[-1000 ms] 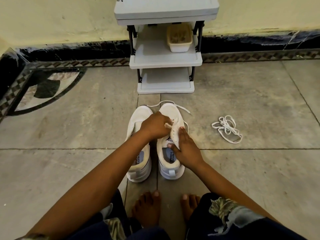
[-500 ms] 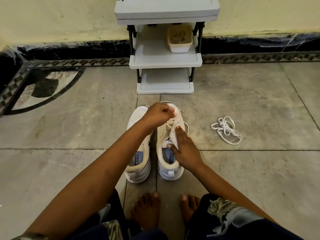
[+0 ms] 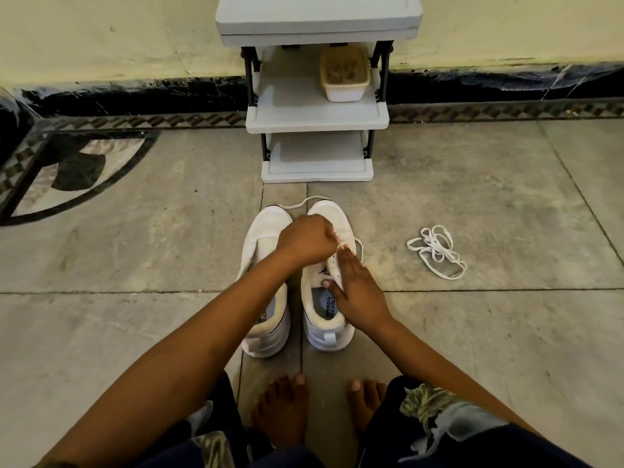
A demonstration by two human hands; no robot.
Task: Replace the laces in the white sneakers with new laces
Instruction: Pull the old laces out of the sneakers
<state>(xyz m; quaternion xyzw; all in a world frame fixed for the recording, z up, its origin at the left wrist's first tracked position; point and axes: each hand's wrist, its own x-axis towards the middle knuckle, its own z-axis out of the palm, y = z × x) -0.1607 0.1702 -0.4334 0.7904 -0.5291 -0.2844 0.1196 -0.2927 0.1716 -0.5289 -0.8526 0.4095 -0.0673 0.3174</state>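
Note:
Two white sneakers stand side by side on the floor in front of me, toes pointing away. The left sneaker [image 3: 265, 265] has no lace that I can see. My left hand [image 3: 309, 239] is curled over the eyelets of the right sneaker [image 3: 329, 217] and pinches a white lace [image 3: 299, 203], which loops out past the toe. My right hand [image 3: 354, 288] lies flat on the right sneaker's side, its thumb on the tongue. A bundled white lace [image 3: 437, 253] lies on the floor to the right.
A grey three-tier shoe rack [image 3: 317, 109] stands against the wall just beyond the sneakers, with a small plastic tub [image 3: 344, 74] on its middle shelf. My bare feet [image 3: 287, 410] rest on the stone floor tiles close behind the sneakers.
My left hand drew the lace up toward the toe half a second ago and has come back down over the eyelets. My right hand has stayed on the sneaker.

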